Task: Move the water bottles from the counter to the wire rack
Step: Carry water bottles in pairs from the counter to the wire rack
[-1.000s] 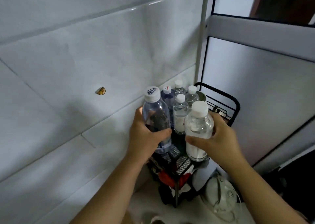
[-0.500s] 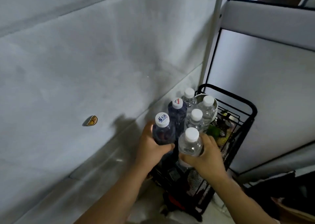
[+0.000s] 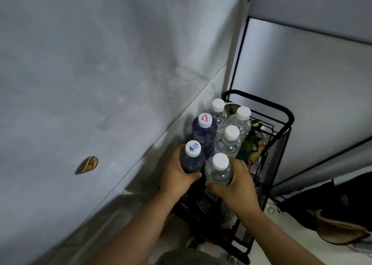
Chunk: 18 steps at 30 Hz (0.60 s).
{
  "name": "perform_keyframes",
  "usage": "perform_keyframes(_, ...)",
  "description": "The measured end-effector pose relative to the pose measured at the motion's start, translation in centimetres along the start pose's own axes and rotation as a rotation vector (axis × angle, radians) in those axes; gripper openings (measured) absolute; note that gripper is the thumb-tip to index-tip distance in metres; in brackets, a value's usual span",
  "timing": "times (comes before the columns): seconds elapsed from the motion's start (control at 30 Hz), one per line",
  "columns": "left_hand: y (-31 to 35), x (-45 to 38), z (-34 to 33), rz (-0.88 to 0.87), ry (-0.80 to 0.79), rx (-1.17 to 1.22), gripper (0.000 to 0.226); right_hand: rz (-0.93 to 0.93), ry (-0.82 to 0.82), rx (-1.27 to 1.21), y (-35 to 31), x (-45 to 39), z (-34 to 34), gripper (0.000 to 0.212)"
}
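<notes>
A black wire rack [image 3: 281,141] stands in the corner against the grey wall. My left hand [image 3: 177,179] grips a dark-tinted bottle with a printed white cap [image 3: 192,160] at the rack's near left. My right hand [image 3: 237,186] grips a clear bottle with a plain white cap [image 3: 218,170] just to its right. Both bottles sit low in the top basket, upright. Behind them stand another dark bottle [image 3: 204,131] and three clear bottles [image 3: 229,141], all capped. The bottles' bases are hidden.
The tiled wall runs close along the rack's left side, with a small yellow sticker [image 3: 89,164] on it. A white panel and metal post [image 3: 235,43] close off the back and right. Coloured items lie in the basket's right part [image 3: 255,149]. Dark objects sit at lower right.
Both hands have lowered their bottles from above the rack down into the top basket, beside the standing bottles. The view has tilted downward and closer.
</notes>
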State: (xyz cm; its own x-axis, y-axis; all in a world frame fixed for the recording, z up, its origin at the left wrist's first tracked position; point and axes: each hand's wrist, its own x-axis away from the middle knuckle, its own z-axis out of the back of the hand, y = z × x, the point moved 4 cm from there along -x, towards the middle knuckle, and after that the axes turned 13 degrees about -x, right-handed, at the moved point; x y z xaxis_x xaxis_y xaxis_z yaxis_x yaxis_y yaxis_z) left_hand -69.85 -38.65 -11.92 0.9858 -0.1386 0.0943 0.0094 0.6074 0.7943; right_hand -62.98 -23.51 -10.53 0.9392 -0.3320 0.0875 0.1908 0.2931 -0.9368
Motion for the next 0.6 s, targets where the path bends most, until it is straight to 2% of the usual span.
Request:
perform_keyframes(0.13,-0.5,-0.3,-0.2,-0.027,0.041,-0.103,0.076,-0.057,0.027,-0.056,0.2,0.0,0.1,0.070)
perform_keyframes(0.33,-1.0,-0.6,-0.9,-0.046,0.030,-0.094,0.076,-0.115,0.034,-0.061,1.1,0.2,-0.2,0.072)
perform_keyframes(0.6,-1.3,-1.4,-1.1,-0.017,0.005,-0.118,0.078,-0.129,0.063,-0.108,2.4,-0.3,-1.0,0.062)
